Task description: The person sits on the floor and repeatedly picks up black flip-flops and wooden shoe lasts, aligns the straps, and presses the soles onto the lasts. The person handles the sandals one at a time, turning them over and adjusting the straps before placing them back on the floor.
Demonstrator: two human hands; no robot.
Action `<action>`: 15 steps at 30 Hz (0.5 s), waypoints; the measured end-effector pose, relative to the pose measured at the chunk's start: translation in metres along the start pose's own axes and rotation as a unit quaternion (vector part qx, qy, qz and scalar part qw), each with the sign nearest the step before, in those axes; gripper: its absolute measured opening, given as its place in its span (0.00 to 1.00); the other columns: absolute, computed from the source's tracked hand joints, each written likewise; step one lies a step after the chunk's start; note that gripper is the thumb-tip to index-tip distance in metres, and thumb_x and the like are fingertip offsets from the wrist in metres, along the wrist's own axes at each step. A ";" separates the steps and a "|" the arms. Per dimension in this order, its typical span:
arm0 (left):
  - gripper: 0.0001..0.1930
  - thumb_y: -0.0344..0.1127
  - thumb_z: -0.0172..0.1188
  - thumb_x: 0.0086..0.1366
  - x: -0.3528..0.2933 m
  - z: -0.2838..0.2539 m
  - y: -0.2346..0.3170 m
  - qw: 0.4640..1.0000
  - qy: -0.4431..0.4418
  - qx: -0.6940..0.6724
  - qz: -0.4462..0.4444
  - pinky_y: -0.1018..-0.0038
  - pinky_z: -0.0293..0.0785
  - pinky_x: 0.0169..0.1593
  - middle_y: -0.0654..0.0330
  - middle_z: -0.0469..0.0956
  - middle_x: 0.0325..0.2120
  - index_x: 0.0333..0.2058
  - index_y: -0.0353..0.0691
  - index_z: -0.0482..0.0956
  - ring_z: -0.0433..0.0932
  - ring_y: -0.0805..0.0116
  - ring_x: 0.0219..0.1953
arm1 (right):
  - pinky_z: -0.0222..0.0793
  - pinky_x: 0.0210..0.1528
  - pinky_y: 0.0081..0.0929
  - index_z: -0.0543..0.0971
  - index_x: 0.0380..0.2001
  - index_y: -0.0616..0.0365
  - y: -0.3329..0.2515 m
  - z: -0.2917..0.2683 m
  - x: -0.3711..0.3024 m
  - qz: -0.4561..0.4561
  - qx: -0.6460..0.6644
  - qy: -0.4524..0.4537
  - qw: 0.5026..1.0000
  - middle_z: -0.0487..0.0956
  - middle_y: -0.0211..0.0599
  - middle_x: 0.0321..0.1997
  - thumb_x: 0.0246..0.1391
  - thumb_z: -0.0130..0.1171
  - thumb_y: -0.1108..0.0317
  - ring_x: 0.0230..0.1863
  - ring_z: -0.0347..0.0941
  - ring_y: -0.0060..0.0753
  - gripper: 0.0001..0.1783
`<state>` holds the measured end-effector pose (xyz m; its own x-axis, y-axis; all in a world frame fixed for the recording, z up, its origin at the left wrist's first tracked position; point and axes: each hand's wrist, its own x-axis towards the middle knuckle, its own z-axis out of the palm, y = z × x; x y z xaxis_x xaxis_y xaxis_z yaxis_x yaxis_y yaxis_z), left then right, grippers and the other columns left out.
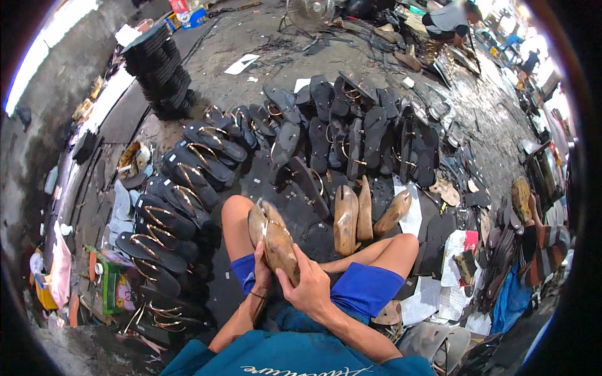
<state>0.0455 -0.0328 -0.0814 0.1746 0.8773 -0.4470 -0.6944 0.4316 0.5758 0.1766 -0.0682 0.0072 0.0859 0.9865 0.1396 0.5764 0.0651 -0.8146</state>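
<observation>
Over my lap I hold a worn brown wooden shoe last (279, 245), its slotted toe end tilted up and away from me. A thin gold strap (271, 223) lies across its upper part. My left hand (261, 276) is closed along the lower left side of the last. My right hand (308, 281) wraps round the lower right end, fingers on top. Whether a sole sits under the last is hard to make out. Just beyond my right shin, a slotted wooden last (345, 220), a narrow wooden piece (365, 210) and another last (394, 213) rest on the floor.
Black sandals with gold straps (188, 195) curve round my left and front in rows. A tall stack of black soles (162, 78) stands far left. Paper sheets (421, 301) and more lasts (522, 199) lie right. A fan (310, 11) and a crouching person (450, 28) are farther off.
</observation>
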 end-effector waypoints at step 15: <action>0.33 0.59 0.58 0.68 -0.002 0.084 0.040 0.977 -0.117 0.168 -0.062 0.63 0.69 0.63 0.57 0.76 0.54 0.59 0.37 0.71 0.75 0.62 0.57 | 0.63 0.69 0.43 0.57 0.67 0.73 0.023 -0.049 -0.018 0.013 0.014 -0.050 0.999 0.69 0.64 0.63 0.43 0.77 0.48 0.67 0.66 0.60 0.59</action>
<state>0.0765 0.0003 -0.0002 0.4250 0.8209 -0.3815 -0.3970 0.5478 0.7364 0.2288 -0.0918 0.0134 0.0172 0.9979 0.0629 0.5513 0.0430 -0.8332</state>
